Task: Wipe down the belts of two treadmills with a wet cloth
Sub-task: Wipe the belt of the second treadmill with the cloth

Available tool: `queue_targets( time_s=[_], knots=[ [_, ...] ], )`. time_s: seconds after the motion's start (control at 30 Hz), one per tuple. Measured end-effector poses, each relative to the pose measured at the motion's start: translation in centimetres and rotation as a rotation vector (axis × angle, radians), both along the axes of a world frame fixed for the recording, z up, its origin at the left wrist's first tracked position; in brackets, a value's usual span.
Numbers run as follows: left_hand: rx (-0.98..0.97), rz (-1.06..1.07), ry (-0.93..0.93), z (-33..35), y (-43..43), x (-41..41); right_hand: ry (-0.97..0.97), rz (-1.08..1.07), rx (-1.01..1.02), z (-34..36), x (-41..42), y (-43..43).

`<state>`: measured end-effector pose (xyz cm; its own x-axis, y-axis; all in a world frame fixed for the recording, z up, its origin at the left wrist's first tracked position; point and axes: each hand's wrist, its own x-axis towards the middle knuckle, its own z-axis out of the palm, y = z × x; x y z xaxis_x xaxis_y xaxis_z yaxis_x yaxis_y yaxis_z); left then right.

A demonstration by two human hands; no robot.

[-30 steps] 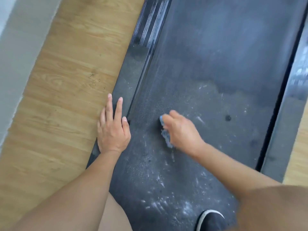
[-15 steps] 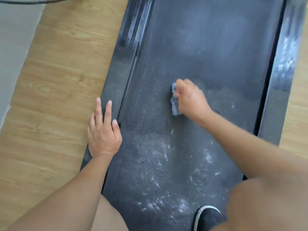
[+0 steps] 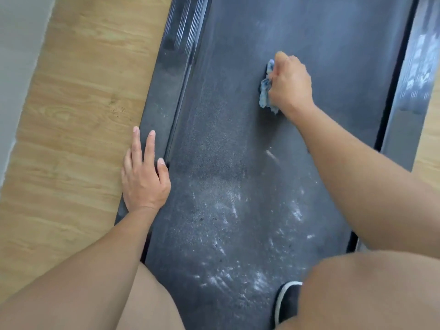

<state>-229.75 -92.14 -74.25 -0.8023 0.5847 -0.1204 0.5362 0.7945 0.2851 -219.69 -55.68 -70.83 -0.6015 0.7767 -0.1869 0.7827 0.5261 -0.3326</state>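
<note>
A dark grey treadmill belt [image 3: 238, 139] runs up the middle of the head view, streaked with white wet marks near me. My right hand [image 3: 289, 85] grips a bunched light-blue cloth [image 3: 265, 90] and presses it on the belt at upper right of centre. My left hand [image 3: 142, 175] rests flat, fingers straight, on the black left side rail [image 3: 164, 91] of the treadmill.
Wooden flooring [image 3: 71, 139] lies left of the treadmill, with a grey wall base [image 3: 16, 55] beyond. The right side rail [image 3: 409, 91] borders the belt. My black shoe with a white sole [image 3: 287, 303] stands on the belt near my knees.
My right hand has pushed the cloth up the belt and to the right, away from me. My left hand stays on the left rail.
</note>
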Motion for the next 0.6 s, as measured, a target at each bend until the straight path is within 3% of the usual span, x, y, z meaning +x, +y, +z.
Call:
queue_targets(
  time_s=[0.17,0.23,0.5,0.6],
  knots=[
    [-0.008,0.005,-0.024,0.4,0.0,0.3,0.011,0.304,-0.162,-0.1,11.0,-15.0],
    [-0.017,0.009,-0.024,0.5,0.0,0.3,-0.019,0.297,-0.187,-0.5,13.8,-17.5],
    [-0.026,0.014,0.007,0.3,0.5,-0.1,0.043,-0.098,-0.108,0.3,1.8,0.3],
    [-0.021,0.011,0.009,0.3,0.2,0.2,-0.032,-0.090,-0.105,0.8,0.3,1.4]
  ],
)
